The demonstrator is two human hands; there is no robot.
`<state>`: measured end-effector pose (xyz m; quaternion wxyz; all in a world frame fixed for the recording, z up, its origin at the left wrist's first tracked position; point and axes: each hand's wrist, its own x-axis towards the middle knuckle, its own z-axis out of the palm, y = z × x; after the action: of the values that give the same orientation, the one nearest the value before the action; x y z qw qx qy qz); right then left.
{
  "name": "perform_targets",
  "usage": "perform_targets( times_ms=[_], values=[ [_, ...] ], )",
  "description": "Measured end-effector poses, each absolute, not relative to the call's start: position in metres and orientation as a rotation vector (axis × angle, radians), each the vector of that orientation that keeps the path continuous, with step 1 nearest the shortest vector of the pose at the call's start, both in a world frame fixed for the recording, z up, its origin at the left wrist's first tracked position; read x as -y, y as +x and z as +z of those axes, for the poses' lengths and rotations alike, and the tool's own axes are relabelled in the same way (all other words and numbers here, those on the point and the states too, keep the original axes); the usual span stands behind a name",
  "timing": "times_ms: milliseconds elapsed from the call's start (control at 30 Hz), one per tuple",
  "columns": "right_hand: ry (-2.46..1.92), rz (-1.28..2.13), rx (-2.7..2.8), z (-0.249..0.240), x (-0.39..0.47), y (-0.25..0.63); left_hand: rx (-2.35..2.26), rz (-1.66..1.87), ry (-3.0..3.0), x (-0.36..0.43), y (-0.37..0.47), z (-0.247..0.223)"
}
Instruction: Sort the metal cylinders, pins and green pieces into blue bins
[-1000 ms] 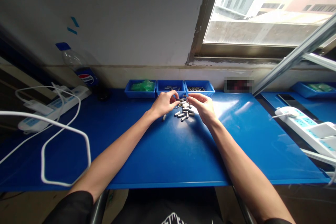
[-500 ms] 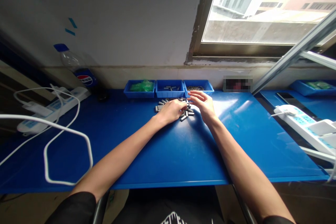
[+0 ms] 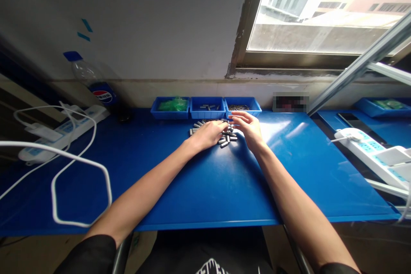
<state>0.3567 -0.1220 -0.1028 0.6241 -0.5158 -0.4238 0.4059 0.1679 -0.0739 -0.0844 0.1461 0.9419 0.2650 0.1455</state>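
A loose pile of small silver-and-dark oblong pieces (image 3: 228, 138) lies on the blue tabletop (image 3: 205, 188), partly covered by my hands. My left hand (image 3: 209, 134) rests over the pile's left side, fingers curled together and pointing right; whatever they pinch is hidden. Just to its right, my right hand (image 3: 248, 129) hovers at the pile's edge with its fingers stretched out and apart. Nothing shows in it. Behind the pile, the middle blue bin (image 3: 208, 115) holds several similar small pieces.
A blue bin with green plastic (image 3: 173, 105) stands left of the middle bin, and one with thin brownish pieces (image 3: 239, 107) right of it. A cola bottle (image 3: 102, 94), power strip (image 3: 61, 137) and white cable (image 3: 109, 180) are left; another power strip (image 3: 369, 147) is right.
My left hand has shifted very slightly left over the pile. My right hand stays almost where it was, and the view has tilted a little.
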Motion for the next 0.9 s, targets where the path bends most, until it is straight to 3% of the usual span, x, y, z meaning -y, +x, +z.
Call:
perform_targets(
  times_ms=[267,633,900],
  values=[
    [-1.188,0.954,0.938,-0.102,0.122,0.358,-0.722,0.466,2.72,0.074,0.169,-0.087],
    [-1.215,1.018,1.123,-0.096,0.126,0.352,-0.624,1.072,2.23,0.063,0.163,-0.076],
    [-1.154,0.996,1.092,-0.102,0.125,0.351,-0.76,0.984,2.335,0.054,0.158,-0.085]
  ],
)
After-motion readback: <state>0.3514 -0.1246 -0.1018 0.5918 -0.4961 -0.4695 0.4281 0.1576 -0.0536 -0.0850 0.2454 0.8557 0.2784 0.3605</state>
